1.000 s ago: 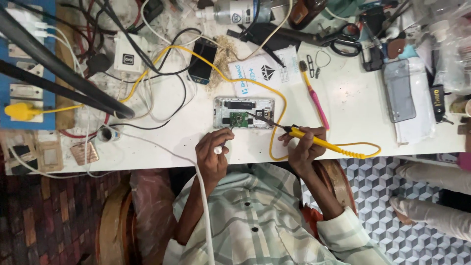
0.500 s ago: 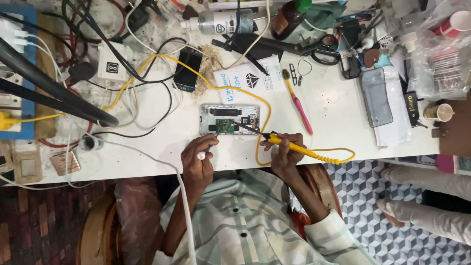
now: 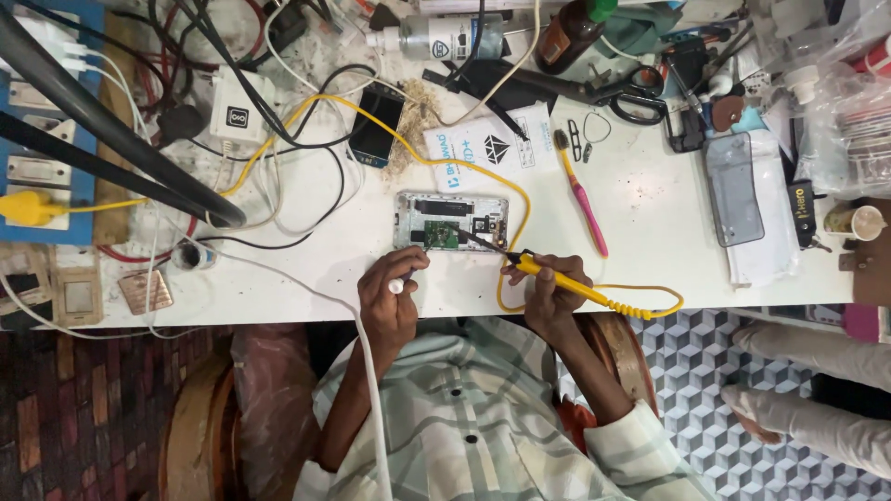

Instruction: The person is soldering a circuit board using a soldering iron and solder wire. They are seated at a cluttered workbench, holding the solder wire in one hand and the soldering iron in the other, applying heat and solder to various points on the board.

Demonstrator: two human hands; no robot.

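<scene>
a white workbench (image 3: 650,269) carried the clutter: an opened phone (image 3: 452,221) near its front edge, a dark phone (image 3: 376,128) beside a white charger (image 3: 237,118), a pink toothbrush (image 3: 583,193), black scissors (image 3: 624,93), a white packet (image 3: 494,147) and tangled yellow, black and white cables (image 3: 278,139).

The bench (image 3: 650,269) is white. The soldering iron (image 3: 566,280) and its cord (image 3: 464,167) are yellow. The toothbrush (image 3: 583,199) is pink. The shirt (image 3: 483,417) has pale green checks. The floor (image 3: 742,371) shows grey cubes.
</scene>
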